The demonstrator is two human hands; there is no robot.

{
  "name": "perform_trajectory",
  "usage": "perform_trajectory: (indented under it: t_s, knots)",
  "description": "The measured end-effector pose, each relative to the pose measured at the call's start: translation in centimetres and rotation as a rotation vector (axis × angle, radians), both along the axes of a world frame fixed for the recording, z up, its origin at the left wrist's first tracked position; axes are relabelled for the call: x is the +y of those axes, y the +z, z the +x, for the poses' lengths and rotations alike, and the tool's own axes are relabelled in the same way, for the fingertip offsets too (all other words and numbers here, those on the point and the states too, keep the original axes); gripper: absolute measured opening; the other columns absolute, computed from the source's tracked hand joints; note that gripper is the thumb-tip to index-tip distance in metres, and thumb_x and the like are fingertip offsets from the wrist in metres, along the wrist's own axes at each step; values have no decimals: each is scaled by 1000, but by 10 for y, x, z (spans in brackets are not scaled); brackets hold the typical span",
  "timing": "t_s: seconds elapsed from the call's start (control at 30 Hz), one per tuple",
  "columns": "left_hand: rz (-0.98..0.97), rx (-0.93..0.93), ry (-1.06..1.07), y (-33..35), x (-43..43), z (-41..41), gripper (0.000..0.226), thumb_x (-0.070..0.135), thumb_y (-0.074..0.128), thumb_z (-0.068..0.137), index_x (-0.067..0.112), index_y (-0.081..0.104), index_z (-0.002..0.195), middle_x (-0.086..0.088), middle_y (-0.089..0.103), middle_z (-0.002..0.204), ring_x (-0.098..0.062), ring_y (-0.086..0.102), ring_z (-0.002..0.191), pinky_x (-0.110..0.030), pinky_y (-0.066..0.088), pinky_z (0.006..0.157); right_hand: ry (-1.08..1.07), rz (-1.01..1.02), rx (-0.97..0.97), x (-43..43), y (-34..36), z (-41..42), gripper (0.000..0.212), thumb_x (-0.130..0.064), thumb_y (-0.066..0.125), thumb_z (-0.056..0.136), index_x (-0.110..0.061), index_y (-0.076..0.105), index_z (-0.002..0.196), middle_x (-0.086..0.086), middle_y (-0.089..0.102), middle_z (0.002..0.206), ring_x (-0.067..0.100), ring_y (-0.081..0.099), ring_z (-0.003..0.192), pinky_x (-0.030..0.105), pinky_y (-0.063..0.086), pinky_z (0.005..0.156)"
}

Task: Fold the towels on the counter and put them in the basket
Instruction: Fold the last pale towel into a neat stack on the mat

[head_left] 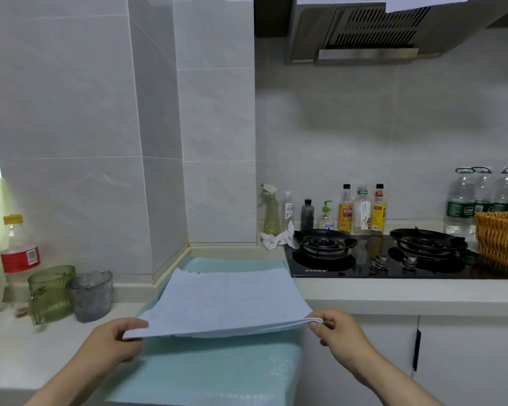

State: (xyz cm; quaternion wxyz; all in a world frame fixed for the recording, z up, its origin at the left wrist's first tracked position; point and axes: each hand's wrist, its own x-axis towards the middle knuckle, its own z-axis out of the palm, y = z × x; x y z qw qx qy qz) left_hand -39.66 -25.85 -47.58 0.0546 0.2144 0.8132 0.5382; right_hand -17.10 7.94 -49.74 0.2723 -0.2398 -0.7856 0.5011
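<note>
In the lower middle of the frame we saw a blue towel, doubled over, with stacked edges showing at its near right corner. The left hand pinched the near left corner, thumb on top and fingers curled under the cloth. The right hand pinched the near right corner between thumb and forefinger, its other fingers curled loosely beneath. The near edge was lifted clear, while the far edge lay on a teal towel spread flat below it. That teal towel ran from the wall down to the bottom of the frame, over the front of the counter.

The basket, woven and tan, stood at the right edge of the frame, well apart from both towels, and we could not see inside it. Left of it sat a black stove with two burners. Behind the stove a row of bottles lined the wall, and large water bottles stood behind the basket. A crumpled white rag lay by the stove's far left corner. At the left of the frame stood a green cup, a grey cup touching it, and a red-labelled bottle behind them. A hood hung at the upper right.
</note>
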Motion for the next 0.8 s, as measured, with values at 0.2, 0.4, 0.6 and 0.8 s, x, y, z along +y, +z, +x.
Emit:
perform_trajectory:
  t_s: [0.2,0.4,0.6,0.8]
  knots:
    - [-371,488,41,-1,-10,0,30,4,73,77,32,67,67,7,62,79,-8,59,74,-24,44,67,-24,116,24,-10,13,3,24,-9,58,93,-23,75,85,-9,63,76,0,54,64,14,43,66]
    - [-464,676,-90,3,-28,-1,43,10,80,74,45,57,60,15,62,80,-3,60,75,-16,44,68,-56,122,39,-14,23,18,19,-3,63,87,-17,68,74,-7,59,59,0,44,52,13,35,51]
    - [-524,599,-22,12,-37,25,17,30,53,95,33,40,84,4,65,84,-8,60,78,-15,45,70,-56,173,9,-20,39,40,17,-4,63,88,-8,72,74,-11,52,48,-1,39,45,12,31,47]
    - [-549,684,-11,21,-43,46,17,34,38,100,29,47,86,7,62,94,-4,57,87,-14,43,77,-56,240,-38,-27,49,59,17,-11,64,90,-15,74,77,-8,54,57,2,40,52,19,33,53]
